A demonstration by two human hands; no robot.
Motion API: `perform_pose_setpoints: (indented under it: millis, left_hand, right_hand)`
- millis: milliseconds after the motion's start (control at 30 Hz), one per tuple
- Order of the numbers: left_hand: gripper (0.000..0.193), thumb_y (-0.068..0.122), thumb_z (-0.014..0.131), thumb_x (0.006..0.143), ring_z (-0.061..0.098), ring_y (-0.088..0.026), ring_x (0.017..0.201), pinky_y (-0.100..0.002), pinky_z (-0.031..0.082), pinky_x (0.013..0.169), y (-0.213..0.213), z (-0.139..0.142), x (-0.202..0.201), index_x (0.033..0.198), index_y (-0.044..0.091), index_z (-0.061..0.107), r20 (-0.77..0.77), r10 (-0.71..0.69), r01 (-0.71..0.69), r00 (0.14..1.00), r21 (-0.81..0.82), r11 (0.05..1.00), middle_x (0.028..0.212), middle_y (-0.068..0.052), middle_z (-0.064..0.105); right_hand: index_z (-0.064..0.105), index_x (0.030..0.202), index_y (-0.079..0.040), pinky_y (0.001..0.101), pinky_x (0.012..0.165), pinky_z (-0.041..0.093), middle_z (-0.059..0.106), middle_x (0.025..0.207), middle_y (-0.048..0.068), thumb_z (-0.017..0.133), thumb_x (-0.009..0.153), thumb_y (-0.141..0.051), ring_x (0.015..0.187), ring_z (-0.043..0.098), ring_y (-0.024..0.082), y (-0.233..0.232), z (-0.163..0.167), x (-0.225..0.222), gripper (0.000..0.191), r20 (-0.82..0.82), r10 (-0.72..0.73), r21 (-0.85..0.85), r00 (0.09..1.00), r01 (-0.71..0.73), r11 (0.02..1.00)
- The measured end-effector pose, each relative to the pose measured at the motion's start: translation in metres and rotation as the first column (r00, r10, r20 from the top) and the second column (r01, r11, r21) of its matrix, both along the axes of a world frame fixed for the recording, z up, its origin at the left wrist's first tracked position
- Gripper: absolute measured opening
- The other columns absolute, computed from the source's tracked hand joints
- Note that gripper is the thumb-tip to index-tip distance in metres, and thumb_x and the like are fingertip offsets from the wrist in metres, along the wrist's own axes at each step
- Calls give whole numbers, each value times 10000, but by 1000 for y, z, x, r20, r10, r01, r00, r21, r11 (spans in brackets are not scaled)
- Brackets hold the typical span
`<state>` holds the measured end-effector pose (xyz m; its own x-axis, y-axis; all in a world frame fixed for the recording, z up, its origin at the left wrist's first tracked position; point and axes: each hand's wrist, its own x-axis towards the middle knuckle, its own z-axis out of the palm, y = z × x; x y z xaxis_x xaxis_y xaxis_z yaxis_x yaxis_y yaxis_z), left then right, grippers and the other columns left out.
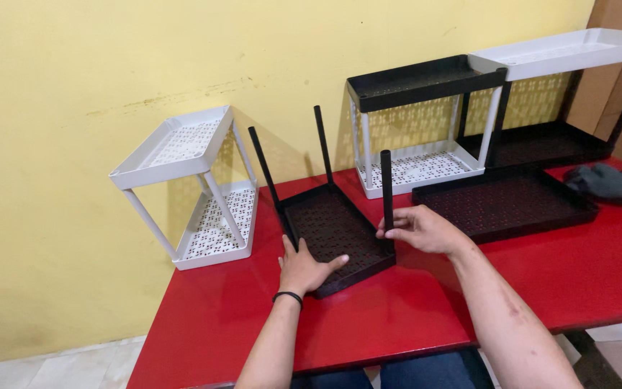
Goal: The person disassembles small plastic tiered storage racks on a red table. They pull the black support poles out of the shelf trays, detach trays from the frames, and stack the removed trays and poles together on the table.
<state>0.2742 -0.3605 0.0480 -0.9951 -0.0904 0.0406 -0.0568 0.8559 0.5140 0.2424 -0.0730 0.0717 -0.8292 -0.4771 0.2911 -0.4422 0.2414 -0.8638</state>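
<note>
Black perforated tray [336, 234] sits on the red desk [397, 317] — left hand [304, 270] pressed flat on its near edge, fingers spread — right hand [419, 229] fingers pinching the front-right black post [386, 189].

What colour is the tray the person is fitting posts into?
Black, with a perforated base: the tray shows clearly in the head view, on the red table.
</note>
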Motion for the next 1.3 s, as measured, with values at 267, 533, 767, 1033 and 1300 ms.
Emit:
perform_pose_setpoints:
  millis: [267,533,767,1033,1300]
  left_hand:
    - [1428,742,876,557,147,-428,1554,-522,175,1253,1,8,4,1581,-23,238,29,-43,46,999,-146,988,1695,-275,6]
    - [1122,923,602,623,146,-391,1579,-599,101,1269,0,8,-8,1483,205,542,18,-222,220,975,-241,945,1659,-147,309]
    - [1173,893,668,568,207,-404,1553,-633,44,1248,-1,21,-8,1521,229,511,165,-246,286,955,-299,911,1659,-205,265]
    - [1096,938,449,731,151,-414,1567,-671,-92,1236,17,30,-13,1603,282,349,233,-129,220,964,-420,881,1683,-199,182]
    - [1006,892,455,780,206,-388,1564,-586,-25,1262,11,23,-16,1596,310,368,173,-131,193,976,-419,887,1685,-179,213]
  right_hand:
    - [766,1023,24,308,814,640,834,902,119,757,869,-71,871,804,170,-9,1,8,181,-198,-169,18,965,176,984]
    - [759,1035,2,335,744,638,794,873,174,761,902,-141,856,800,215,-47,5,18,195,-351,-478,33,805,521,853]
    - [641,1213,17,350,880,560,733,1089,134,666,921,-65,1041,703,216,-33,4,6,304,-298,-201,-63,933,190,980]
    - [723,1099,22,324,867,626,829,978,117,703,897,-45,959,802,182,-36,2,9,214,-296,-144,7,944,153,988]
    - [704,1165,8,328,810,629,778,981,197,770,879,-132,930,800,247,-71,0,24,325,-288,-493,43,821,526,850]
